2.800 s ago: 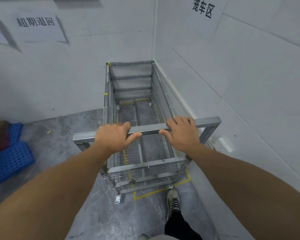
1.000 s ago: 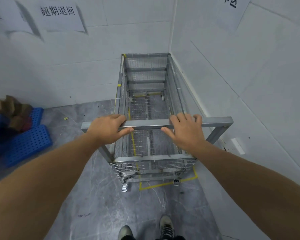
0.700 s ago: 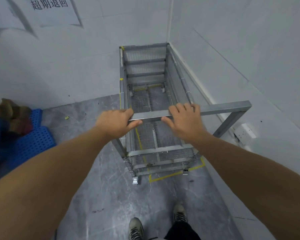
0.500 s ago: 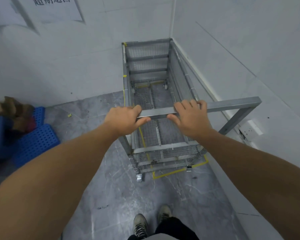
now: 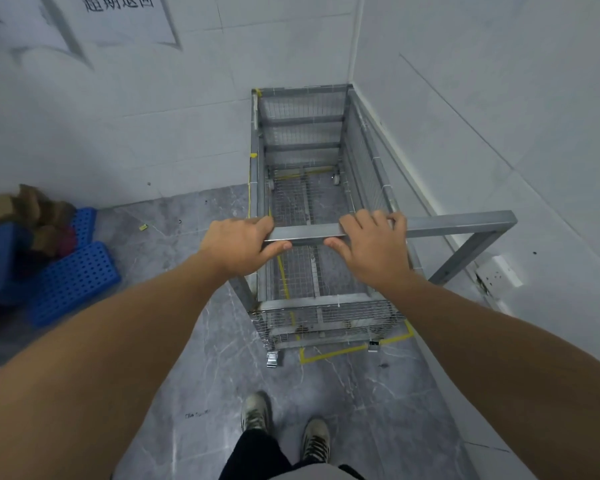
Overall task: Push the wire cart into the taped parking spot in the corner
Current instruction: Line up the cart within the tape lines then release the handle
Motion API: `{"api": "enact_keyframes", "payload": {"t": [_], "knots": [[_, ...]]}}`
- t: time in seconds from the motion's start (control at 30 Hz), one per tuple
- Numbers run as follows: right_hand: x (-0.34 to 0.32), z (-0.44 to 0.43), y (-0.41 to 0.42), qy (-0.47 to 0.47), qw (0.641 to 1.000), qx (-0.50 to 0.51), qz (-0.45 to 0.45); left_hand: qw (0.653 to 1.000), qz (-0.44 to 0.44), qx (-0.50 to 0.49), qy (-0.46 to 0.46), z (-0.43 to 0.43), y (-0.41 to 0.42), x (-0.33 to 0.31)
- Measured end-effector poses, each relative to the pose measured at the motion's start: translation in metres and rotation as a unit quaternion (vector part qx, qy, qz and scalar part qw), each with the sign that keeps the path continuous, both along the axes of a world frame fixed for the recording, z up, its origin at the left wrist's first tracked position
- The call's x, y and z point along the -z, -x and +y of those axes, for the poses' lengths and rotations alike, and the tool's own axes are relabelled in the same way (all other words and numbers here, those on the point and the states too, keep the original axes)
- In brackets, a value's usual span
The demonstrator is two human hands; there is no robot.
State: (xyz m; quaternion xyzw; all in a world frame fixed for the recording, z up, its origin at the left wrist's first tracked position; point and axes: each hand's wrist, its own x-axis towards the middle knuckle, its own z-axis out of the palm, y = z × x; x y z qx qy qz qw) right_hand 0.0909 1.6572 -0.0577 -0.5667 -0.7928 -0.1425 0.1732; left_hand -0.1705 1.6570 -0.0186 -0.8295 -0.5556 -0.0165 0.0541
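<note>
The grey wire cart [image 5: 305,133] stands in the room's corner, its far end against the back wall and its right side along the right wall. Yellow floor tape [image 5: 336,353] marks the parking spot; its near line shows just in front of the cart's near wheels, and a strip runs under the mesh floor. My left hand [image 5: 238,245] and my right hand [image 5: 373,249] both grip the cart's metal handle bar [image 5: 458,225], left hand at the bar's left end, right hand near its middle.
Blue perforated plastic pallets [image 5: 70,282] and cardboard boxes [image 5: 0,206] lie on the floor at the left. A wall socket [image 5: 499,275] sits low on the right wall beside the handle. My two shoes [image 5: 284,424] stand on grey marble floor behind the cart.
The cart has rolled deeper into the corner and I have stepped up behind it with both feet together. Both hands have kept their grip on the handle bar.
</note>
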Motion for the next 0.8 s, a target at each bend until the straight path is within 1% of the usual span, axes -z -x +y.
{"api": "enact_keyframes", "payload": {"t": [0.27,0.4,0.57,0.67,0.8], "knots": [[0.0014,0.0,-0.0006,-0.004,1.0,-0.004,0.007,1.0,0.006,-0.012,0.005,-0.0023,-0.0023,-0.0014],[0.0038,0.0005,-0.0013,-0.025,1.0,-0.006,-0.005,1.0,0.0,-0.021,-0.024,-0.0056,-0.0012,0.0022],[0.0041,0.0019,0.0001,-0.033,0.999,-0.001,-0.009,0.999,-0.002,-0.001,-0.047,-0.0015,0.003,0.0056],[0.0007,0.0014,0.0009,-0.024,1.0,-0.002,-0.006,0.998,-0.012,0.003,-0.057,-0.0021,0.0027,0.0053],[0.0008,-0.0004,0.0009,-0.015,1.0,-0.004,-0.004,0.999,-0.015,-0.009,-0.047,-0.0026,0.0016,0.0045]]}}
